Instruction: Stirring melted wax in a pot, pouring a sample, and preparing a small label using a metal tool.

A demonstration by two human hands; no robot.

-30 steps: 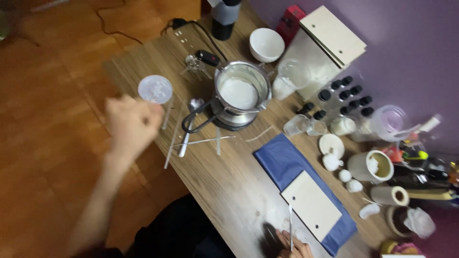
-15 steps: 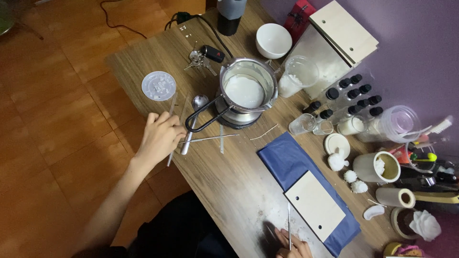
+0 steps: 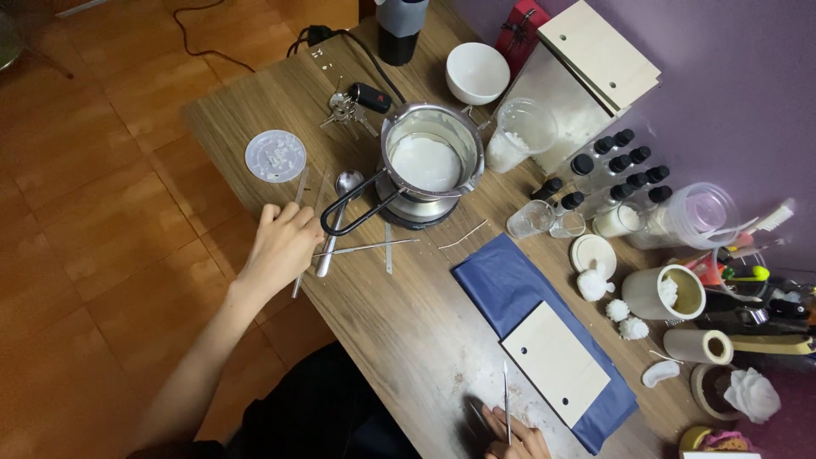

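pot (image 3: 429,161) on burner (image 3: 416,208) | spoon (image 3: 336,217) left | board (image 3: 554,364) on cloth (image 3: 510,289), apparently

- Right hand (image 3: 514,442): cut off by the bottom edge; only fingers show, on a thin tool (image 3: 507,404)
- Left hand (image 3: 282,245): covers part of the metal strips (image 3: 299,191); grasp cannot be told
- Dark flask (image 3: 399,25): top cropped

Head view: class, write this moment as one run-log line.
left hand: resting on spoon and metal strips | right hand: holding thin tool | pot: white contents, on hot plate
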